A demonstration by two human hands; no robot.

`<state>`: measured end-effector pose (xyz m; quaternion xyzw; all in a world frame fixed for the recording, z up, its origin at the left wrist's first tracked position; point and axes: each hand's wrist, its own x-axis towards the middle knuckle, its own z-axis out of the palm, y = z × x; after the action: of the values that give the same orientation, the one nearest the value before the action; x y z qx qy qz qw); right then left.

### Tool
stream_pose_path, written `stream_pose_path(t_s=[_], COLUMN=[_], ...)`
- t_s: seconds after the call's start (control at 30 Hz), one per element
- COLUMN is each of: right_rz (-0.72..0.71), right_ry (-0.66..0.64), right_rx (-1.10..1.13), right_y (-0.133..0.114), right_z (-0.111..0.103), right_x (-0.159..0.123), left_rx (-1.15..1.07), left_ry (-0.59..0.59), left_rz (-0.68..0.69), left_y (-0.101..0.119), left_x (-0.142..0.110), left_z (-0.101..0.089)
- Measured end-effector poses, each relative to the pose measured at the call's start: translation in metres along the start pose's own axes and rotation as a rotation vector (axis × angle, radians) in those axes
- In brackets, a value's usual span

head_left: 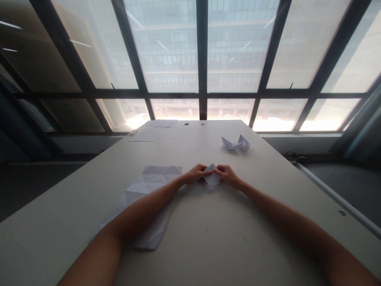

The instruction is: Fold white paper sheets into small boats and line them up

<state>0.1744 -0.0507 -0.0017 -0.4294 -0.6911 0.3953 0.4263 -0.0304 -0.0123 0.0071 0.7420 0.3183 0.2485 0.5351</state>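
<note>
Between my two hands is a small piece of folded white paper (pixel 212 180), shaped like a diamond with a point at the top. My left hand (pixel 196 174) pinches its left side, and my right hand (pixel 228 174) pinches its right side, with both thumbs laid toward its middle. The fingertips behind the paper are hidden. Under and beside my left forearm lies a creased white paper sheet (pixel 154 180), partly covered by the arm. Beyond my right hand sit folded paper boats (pixel 235 145), close together; I cannot tell exactly how they touch.
The long white table (pixel 190 230) reaches forward to the windows (pixel 172 47). Flat white sheets (pixel 144 135) lie at its far left. Two small dark spots mark the far end. Curtains (pixel 361 127) hang at the sides, and a pale rail (pixel 336 196) runs along the right.
</note>
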Motion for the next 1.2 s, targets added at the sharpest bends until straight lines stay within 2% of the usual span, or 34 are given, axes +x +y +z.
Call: stream_pose_path(t_s=[0.13,0.33,0.67,0.9,1.0,1.2], right_rz=[-0.035,-0.021,-0.006,-0.019,-0.033,-0.032], right_ry=[-0.041,-0.074,-0.037,-0.005,0.074,0.371], right_rx=[-0.010,-0.017,-0.010,-0.010,-0.016,-0.002], right_y=[0.001,0.000,0.000,0.001,0.003,0.010], right_z=[-0.002,-0.003,-0.001,-0.001,-0.002,-0.005], right_x=[0.001,0.001,0.002,0.000,0.000,0.005], left_rx=[0.046,0.164,0.088,0.025,-0.021,-0.307], left_ry=[-0.039,-0.084,0.032,0.106,0.200,0.561], left_rz=[-0.002,0.090,0.059,0.043,0.042,-0.009], left_y=[0.000,0.002,-0.008,-0.005,-0.005,-0.010], left_x=[0.001,0.002,0.006,0.003,0.002,0.012], left_z=[0.000,0.002,0.003,0.005,0.005,0.001])
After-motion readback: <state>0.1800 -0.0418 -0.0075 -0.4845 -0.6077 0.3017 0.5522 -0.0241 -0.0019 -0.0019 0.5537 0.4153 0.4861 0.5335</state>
